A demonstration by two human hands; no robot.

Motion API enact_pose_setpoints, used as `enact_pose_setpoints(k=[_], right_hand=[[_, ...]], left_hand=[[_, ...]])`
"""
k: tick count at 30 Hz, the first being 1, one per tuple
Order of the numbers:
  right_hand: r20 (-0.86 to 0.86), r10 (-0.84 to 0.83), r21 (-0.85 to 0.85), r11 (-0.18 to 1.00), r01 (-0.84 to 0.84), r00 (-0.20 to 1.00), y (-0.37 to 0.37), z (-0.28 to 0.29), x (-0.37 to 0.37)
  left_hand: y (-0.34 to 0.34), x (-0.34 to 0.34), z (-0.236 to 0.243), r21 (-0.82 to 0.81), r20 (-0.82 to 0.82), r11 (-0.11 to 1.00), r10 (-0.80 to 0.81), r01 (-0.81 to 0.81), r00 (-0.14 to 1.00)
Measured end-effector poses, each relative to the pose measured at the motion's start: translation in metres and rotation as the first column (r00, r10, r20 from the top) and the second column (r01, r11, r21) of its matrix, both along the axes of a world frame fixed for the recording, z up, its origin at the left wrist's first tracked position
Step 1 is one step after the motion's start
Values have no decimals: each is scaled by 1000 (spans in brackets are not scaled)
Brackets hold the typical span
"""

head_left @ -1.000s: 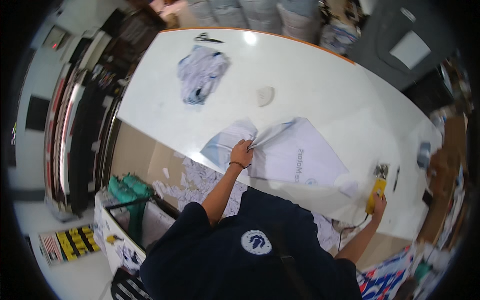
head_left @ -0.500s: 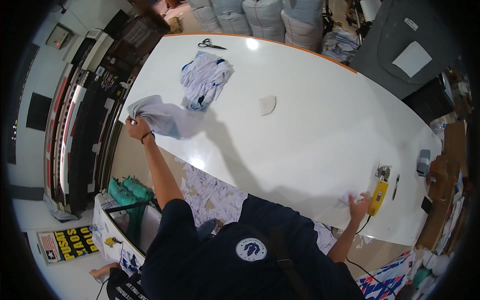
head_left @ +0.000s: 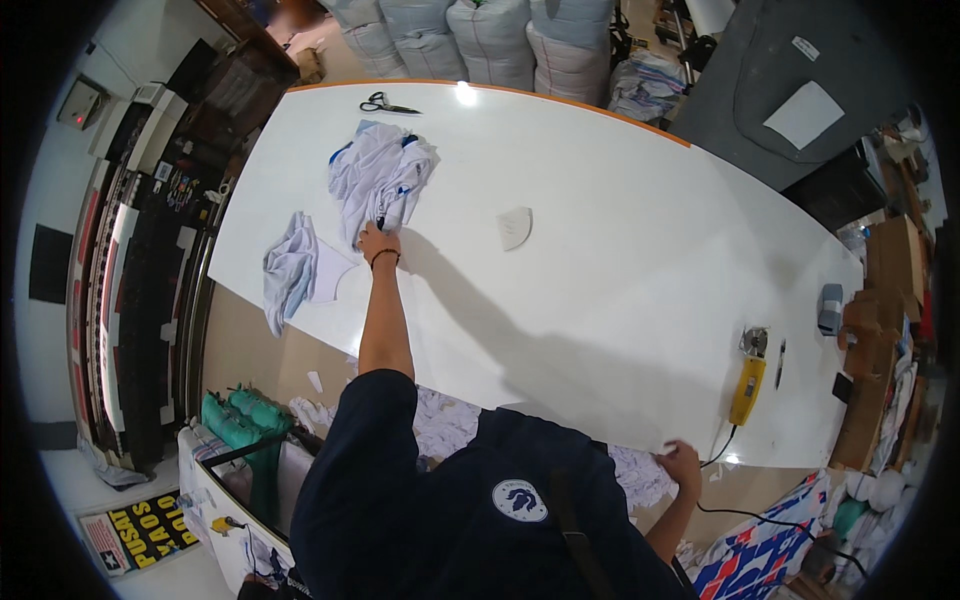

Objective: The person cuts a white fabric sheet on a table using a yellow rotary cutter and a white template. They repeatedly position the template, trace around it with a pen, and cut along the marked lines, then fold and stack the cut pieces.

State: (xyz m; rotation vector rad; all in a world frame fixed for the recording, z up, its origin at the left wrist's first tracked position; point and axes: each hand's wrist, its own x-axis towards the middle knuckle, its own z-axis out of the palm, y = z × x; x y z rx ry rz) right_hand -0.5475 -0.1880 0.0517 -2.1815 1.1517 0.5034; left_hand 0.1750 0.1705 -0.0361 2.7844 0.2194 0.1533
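My left hand point(head_left: 378, 243) reaches across the white table and its fingers close on the near edge of a heaped pile of white cloth point(head_left: 385, 175) with blue bits in it. Left of that hand a separate crumpled white-and-grey cloth piece point(head_left: 292, 270) lies at the table's edge, partly hanging over. My right hand point(head_left: 682, 463) is at the near right edge of the table, fingers loosely apart with nothing visible in them. Beyond it rests a yellow handheld rotary cloth cutter point(head_left: 747, 390), its round blade pointing away and its black cord running off the near edge.
Black scissors point(head_left: 388, 104) lie at the far left of the table point(head_left: 600, 300). A small white curved template point(head_left: 515, 228) sits mid-table. A thin dark tool point(head_left: 780, 365) is beside the cutter. White scraps point(head_left: 445, 420) litter the floor; stuffed sacks point(head_left: 490, 45) stand behind.
My left hand has released the crumpled cloth at the left edge and moved right to the pile. My right hand has drawn back toward the near edge; the white scrap by it no longer shows.
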Motion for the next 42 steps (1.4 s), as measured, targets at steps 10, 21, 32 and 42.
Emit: enact_pose_setpoints(k=[10,21,32,42], right_hand=[[530,117,141,964,-224,840,26,27,239],[906,-104,222,942,-251,410,26,85,301],[540,-126,9,990,144,832,-56,64,215],[654,-723,715,687,130,223,-29,73,209]], left_hand=[[-108,-84,83,-776,401,517,-36,361,915],[-162,-210,258,-826,357,-368,-928,426,-110],[-153,-109,-3,191,-221,449,-847,873,484],[-225,-252,88,-781,-64,149,-985,607,160]])
